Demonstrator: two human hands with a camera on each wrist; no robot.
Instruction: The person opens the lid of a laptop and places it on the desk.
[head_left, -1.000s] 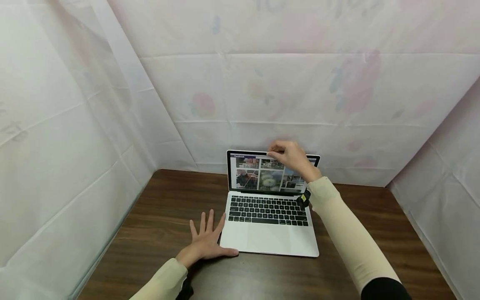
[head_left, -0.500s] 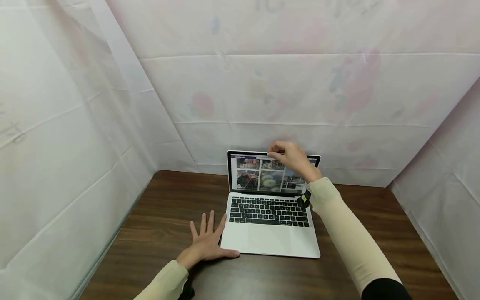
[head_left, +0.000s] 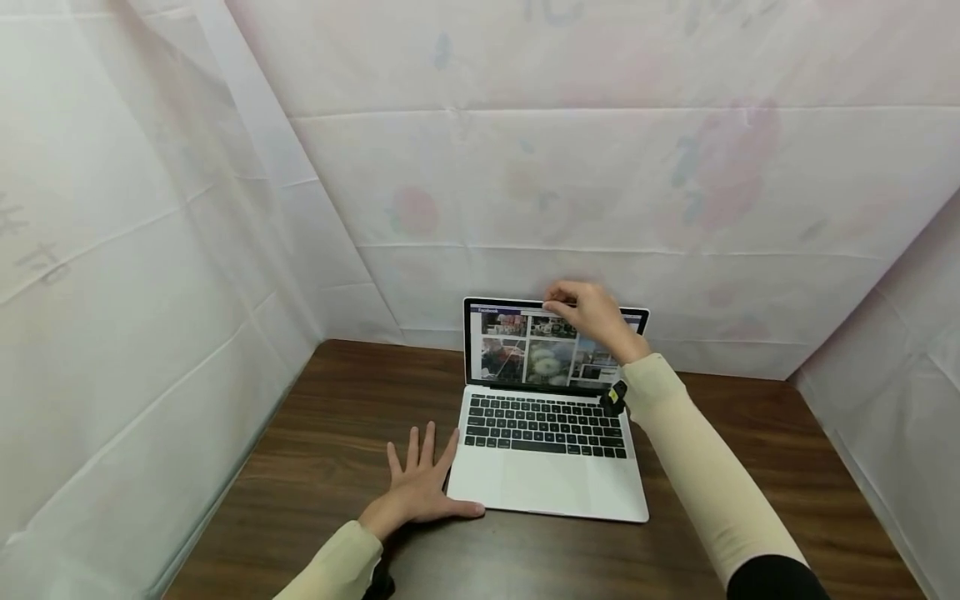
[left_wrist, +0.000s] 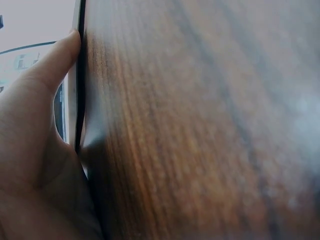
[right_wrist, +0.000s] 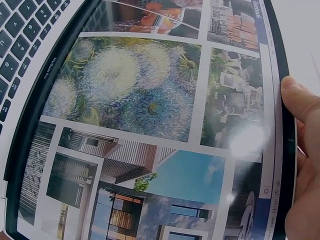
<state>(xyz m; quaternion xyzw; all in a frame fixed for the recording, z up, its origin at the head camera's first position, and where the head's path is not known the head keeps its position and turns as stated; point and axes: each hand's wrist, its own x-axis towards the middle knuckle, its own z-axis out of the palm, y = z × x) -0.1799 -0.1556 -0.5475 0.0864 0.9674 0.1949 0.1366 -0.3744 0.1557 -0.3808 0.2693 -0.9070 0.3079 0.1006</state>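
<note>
A silver laptop (head_left: 547, 483) stands unfolded on the wooden table, its lit screen (head_left: 551, 358) covered with a grid of pictures. The right hand (head_left: 588, 312) pinches the top edge of the lid, thumb on the screen side and fingers curled behind. In the right wrist view the thumb (right_wrist: 295, 95) presses the black bezel, and the fingers are partly hidden behind the lid. Spread flat, the left hand (head_left: 420, 492) rests at the laptop's front left corner. Its thumb (left_wrist: 60, 55) lies along the base's front edge in the left wrist view, while the other fingers reach along the left side.
The dark wooden table (head_left: 337, 400) extends to both sides of the laptop. A pale printed cloth (head_left: 600, 192) hangs close behind the lid, with another cloth sheet (head_left: 150, 275) on the left and one on the right.
The whole scene has shifted slightly to the right in the head view. Both hands keep their places on the laptop, and the lid's angle looks about the same.
</note>
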